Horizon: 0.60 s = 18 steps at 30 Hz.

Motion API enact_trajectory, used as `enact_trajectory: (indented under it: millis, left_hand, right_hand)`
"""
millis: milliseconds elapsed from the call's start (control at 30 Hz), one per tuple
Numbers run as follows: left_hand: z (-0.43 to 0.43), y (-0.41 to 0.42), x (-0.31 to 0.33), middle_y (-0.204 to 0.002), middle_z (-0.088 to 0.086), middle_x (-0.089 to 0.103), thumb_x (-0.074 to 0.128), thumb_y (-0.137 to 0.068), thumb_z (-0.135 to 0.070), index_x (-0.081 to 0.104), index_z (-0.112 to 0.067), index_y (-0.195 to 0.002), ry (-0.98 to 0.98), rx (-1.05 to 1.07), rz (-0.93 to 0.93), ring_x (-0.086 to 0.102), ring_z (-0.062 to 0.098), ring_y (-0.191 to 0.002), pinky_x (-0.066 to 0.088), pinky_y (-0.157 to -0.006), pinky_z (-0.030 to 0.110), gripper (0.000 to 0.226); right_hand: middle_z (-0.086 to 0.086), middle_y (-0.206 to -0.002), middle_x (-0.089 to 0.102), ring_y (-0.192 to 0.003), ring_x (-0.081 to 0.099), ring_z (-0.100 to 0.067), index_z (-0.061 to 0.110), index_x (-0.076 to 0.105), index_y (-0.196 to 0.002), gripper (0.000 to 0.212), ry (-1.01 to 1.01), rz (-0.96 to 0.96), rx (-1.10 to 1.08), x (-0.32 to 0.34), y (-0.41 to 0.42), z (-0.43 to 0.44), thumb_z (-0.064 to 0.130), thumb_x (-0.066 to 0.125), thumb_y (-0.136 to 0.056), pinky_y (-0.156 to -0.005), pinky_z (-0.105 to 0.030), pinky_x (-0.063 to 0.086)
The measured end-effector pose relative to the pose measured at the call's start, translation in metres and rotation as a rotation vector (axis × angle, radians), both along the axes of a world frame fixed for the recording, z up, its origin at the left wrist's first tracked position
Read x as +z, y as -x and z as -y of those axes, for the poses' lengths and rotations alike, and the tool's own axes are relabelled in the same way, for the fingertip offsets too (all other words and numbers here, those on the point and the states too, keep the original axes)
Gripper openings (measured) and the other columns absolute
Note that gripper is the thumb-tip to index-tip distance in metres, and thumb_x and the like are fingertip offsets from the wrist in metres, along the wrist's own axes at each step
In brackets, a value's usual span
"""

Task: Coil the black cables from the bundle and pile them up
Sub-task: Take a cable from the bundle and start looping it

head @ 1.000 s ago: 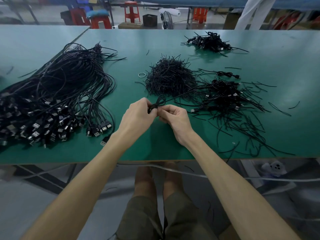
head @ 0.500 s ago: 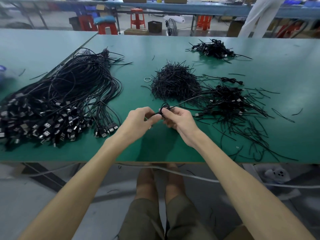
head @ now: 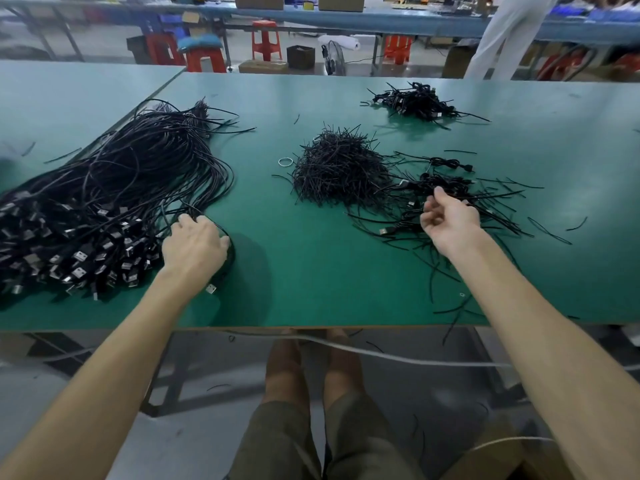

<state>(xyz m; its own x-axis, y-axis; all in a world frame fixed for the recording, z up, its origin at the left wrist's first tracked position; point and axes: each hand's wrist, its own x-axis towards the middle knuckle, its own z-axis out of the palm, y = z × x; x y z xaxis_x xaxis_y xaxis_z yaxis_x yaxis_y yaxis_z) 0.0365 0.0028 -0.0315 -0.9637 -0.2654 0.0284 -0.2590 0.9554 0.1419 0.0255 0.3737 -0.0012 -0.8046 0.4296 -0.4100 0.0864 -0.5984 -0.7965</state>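
A big bundle of long black cables (head: 114,202) with USB plugs lies spread over the left of the green table (head: 311,271). My left hand (head: 194,247) sits palm down at the bundle's right edge, fingers curled round a black cable whose plug (head: 211,289) lies just below my wrist. My right hand (head: 450,220) hovers with loosely curled fingers, holding nothing, over a loose pile of coiled cables (head: 446,183) and scattered ties at the right.
A heap of short black ties (head: 339,168) lies mid-table with a small ring (head: 285,162) beside it. Another pile of coiled cables (head: 412,103) sits farther back. Beyond the table are red stools, benches and a standing person.
Both hands were together at the table's middle, holding one small coil. Now they are apart: the right has let go over the right pile, the left has reached to the bundle.
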Motion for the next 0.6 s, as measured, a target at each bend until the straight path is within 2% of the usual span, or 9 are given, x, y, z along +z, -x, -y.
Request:
enact_trajectory:
  millis: [100, 167, 233, 333, 433, 533, 600]
  left_hand:
    - [-0.004, 0.001, -0.002, -0.13, 0.027, 0.048, 0.047, -0.104, -0.047, 0.053, 0.004, -0.121, -0.006, -0.034, -0.037, 0.048, 0.043, -0.12, 0.042, -0.094, 0.051, 0.054]
    - [-0.009, 0.0, -0.004, -0.13, 0.027, 0.047, 0.043, -0.104, -0.051, 0.055, 0.004, -0.119, 0.015, -0.049, -0.061, 0.047, 0.042, -0.119, 0.04, -0.096, 0.049, 0.059]
    - [-0.016, 0.0, -0.006, -0.127, 0.026, 0.049, 0.046, -0.102, -0.054, 0.054, 0.003, -0.117, 0.051, -0.077, -0.05, 0.048, 0.042, -0.117, 0.041, -0.094, 0.048, 0.059]
    - [-0.021, -0.001, -0.009, -0.122, 0.024, 0.05, 0.051, -0.101, -0.047, 0.049, -0.002, -0.105, 0.044, -0.115, -0.044, 0.051, 0.04, -0.112, 0.041, -0.086, 0.044, 0.045]
    - [-0.024, -0.001, -0.003, -0.115, 0.023, 0.054, 0.053, -0.1, -0.034, 0.047, -0.004, -0.091, 0.024, -0.144, -0.044, 0.052, 0.038, -0.105, 0.038, -0.082, 0.042, 0.032]
    - [-0.028, -0.002, 0.003, -0.103, 0.019, 0.055, 0.054, -0.097, -0.027, 0.049, -0.005, -0.076, 0.052, -0.177, -0.077, 0.047, 0.033, -0.092, 0.039, -0.084, 0.042, 0.031]
    - [-0.031, -0.002, 0.006, -0.093, 0.02, 0.053, 0.053, -0.096, -0.024, 0.044, -0.006, -0.067, 0.008, -0.211, -0.092, 0.046, 0.032, -0.084, 0.038, -0.078, 0.04, 0.035]
  right_hand:
    - [-0.011, -0.083, 0.063, -0.064, 0.058, -0.014, 0.001, 0.057, -0.095, 0.006, 0.019, -0.018, -0.039, -0.001, -0.001, -0.004, -0.001, 0.059, -0.1, -0.052, -0.02, 0.045]
    - [-0.016, -0.088, 0.066, -0.068, 0.063, -0.017, -0.002, 0.055, -0.104, 0.006, 0.008, -0.05, -0.065, -0.002, -0.002, -0.003, -0.005, 0.057, -0.099, -0.057, -0.021, 0.049]
    - [-0.02, -0.098, 0.067, -0.077, 0.069, -0.021, -0.004, 0.057, -0.101, 0.008, -0.044, -0.058, -0.077, 0.0, -0.001, -0.003, -0.01, 0.059, -0.096, -0.065, -0.022, 0.054]
    - [-0.019, -0.098, 0.067, -0.084, 0.073, -0.023, -0.001, 0.057, -0.093, 0.013, -0.126, -0.043, -0.079, 0.001, 0.0, -0.002, -0.013, 0.061, -0.092, -0.068, -0.024, 0.058]
    - [-0.017, -0.098, 0.067, -0.078, 0.073, -0.02, 0.0, 0.06, -0.093, 0.011, -0.169, -0.021, -0.089, -0.003, 0.001, 0.0, -0.011, 0.06, -0.092, -0.062, -0.022, 0.056]
    - [-0.012, -0.101, 0.067, -0.073, 0.071, -0.014, -0.001, 0.062, -0.111, 0.019, -0.221, 0.0, -0.076, -0.009, 0.0, 0.004, -0.007, 0.059, -0.094, -0.059, -0.02, 0.054]
    - [-0.01, -0.103, 0.068, -0.074, 0.07, -0.012, 0.002, 0.062, -0.123, 0.028, -0.304, 0.005, -0.022, -0.014, -0.002, 0.01, -0.003, 0.061, -0.095, -0.06, -0.02, 0.054]
